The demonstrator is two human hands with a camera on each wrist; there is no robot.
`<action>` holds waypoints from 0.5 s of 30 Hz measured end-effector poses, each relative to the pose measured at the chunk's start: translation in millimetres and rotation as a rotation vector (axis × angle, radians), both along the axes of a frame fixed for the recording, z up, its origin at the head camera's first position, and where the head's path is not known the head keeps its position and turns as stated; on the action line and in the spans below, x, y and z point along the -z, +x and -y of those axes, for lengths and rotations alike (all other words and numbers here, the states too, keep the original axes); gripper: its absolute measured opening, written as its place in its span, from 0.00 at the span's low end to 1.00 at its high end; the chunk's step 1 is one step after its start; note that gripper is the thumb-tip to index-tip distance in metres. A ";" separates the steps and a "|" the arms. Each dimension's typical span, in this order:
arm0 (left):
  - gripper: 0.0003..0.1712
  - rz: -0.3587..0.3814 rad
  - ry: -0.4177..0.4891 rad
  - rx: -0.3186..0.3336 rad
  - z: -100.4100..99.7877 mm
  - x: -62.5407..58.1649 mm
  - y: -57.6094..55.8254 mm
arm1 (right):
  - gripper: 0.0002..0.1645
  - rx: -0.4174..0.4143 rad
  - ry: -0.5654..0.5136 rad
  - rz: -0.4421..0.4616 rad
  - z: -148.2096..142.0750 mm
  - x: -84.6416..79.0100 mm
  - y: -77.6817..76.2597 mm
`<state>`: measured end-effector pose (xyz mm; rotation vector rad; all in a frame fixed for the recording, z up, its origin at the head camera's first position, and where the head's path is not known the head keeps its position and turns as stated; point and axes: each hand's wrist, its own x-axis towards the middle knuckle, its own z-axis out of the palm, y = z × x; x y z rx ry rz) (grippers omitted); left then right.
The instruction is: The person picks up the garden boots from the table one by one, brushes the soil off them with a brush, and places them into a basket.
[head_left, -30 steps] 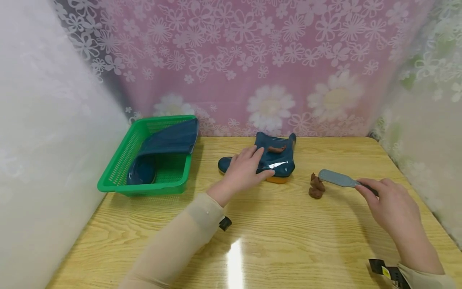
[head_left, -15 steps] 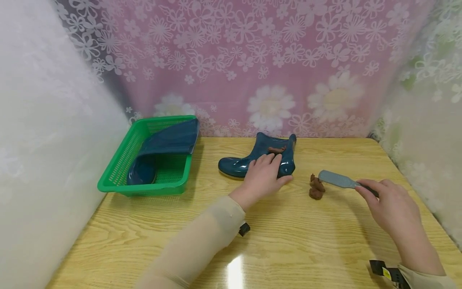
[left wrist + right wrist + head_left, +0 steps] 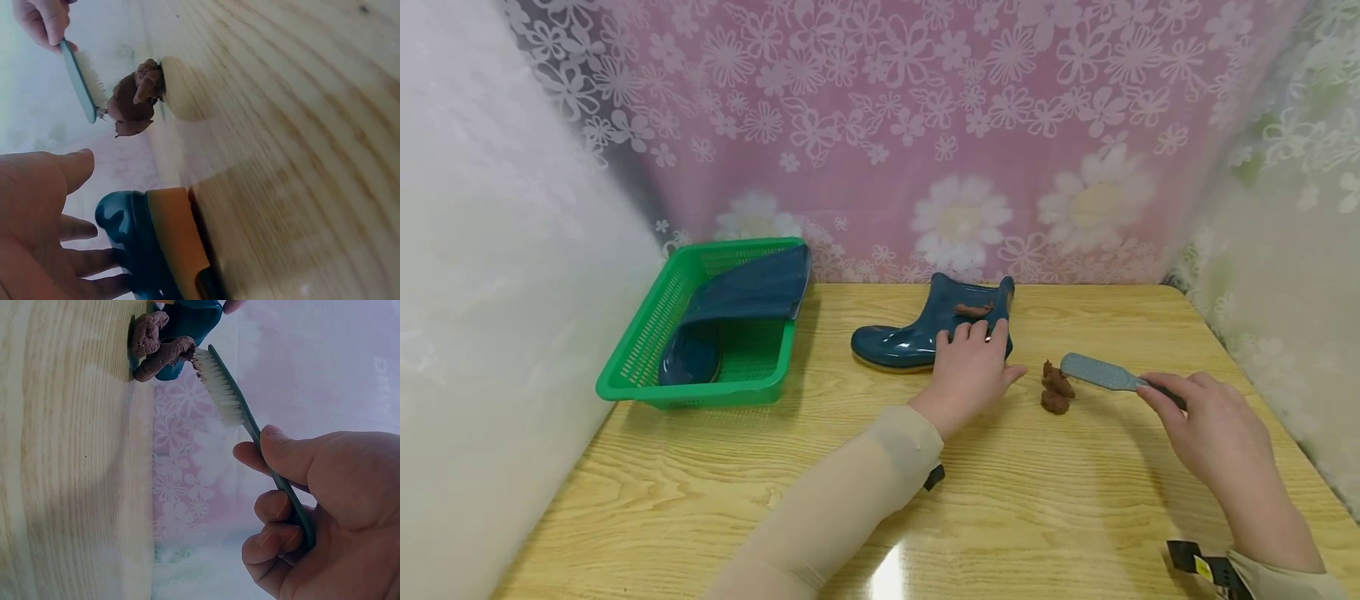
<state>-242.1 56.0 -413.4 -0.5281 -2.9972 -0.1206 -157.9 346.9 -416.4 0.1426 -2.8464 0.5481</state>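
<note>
And the left hand (image 3: 966, 371), fingers spread, shifts right towards the heel of the glossy dark-blue rubber boot (image 3: 895, 343), uncovering its instep; right hand (image 3: 1225, 429) grips a grey-green bristled brush (image 3: 1099, 372).

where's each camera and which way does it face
On the head: faces forward and down at the loose boot; left hand, right hand and sleeves show.
On the left wrist: faces past the left hand to that boot; both hands show.
On the right wrist: faces along the brush to the brown lump; right hand, left fingertip show.
Wrist views share boot, brush and lump.
</note>
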 end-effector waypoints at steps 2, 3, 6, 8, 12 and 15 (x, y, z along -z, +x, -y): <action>0.46 -0.013 -0.006 -0.005 -2.8 1.2 -1.7 | 0.27 -0.001 -0.001 -0.003 -0.2 -0.1 0.0; 0.45 -0.019 -0.009 -0.010 -4.0 1.9 -2.7 | 0.27 -0.002 -0.002 -0.004 -0.3 -0.1 -0.1; 0.44 -0.041 -0.015 -0.024 -7.4 4.4 -6.4 | 0.27 -0.005 0.001 -0.005 -0.7 0.1 -0.5; 0.42 -0.055 -0.021 -0.034 -9.4 6.3 -9.0 | 0.27 -0.006 0.004 0.000 -0.9 0.4 -0.7; 0.39 -0.073 -0.038 -0.052 -11.9 9.4 -13.5 | 0.27 -0.007 0.008 0.011 -0.8 1.4 -1.1; 0.37 -0.083 -0.049 -0.062 -12.5 11.7 -16.8 | 0.27 -0.006 0.010 0.012 -0.5 2.1 -1.6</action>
